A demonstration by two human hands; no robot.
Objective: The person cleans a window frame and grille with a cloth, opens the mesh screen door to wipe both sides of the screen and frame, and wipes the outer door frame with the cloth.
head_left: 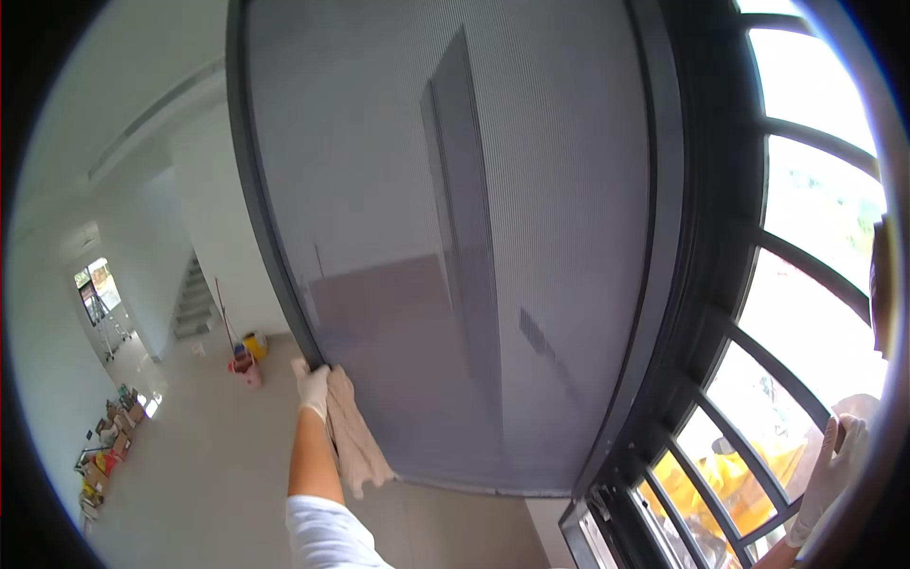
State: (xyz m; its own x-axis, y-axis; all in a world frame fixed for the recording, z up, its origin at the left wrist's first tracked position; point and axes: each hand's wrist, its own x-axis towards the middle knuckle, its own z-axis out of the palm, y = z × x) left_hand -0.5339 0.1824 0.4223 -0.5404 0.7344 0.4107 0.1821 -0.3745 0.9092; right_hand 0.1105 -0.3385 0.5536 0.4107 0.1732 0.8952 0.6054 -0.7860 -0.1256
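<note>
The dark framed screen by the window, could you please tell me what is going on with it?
A person wearing thin pale gloves is handling the framed screen. The left hand is at the lower part of its side edge, together with a beige cloth that hangs down there. The right hand is at the dark window bars. Farther back, a pink bucket stands on the floor.

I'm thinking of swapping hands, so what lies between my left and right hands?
In the head view, the beige cloth, mesh screen, its grey frame and window bars lie between the left hand and right hand.
</note>
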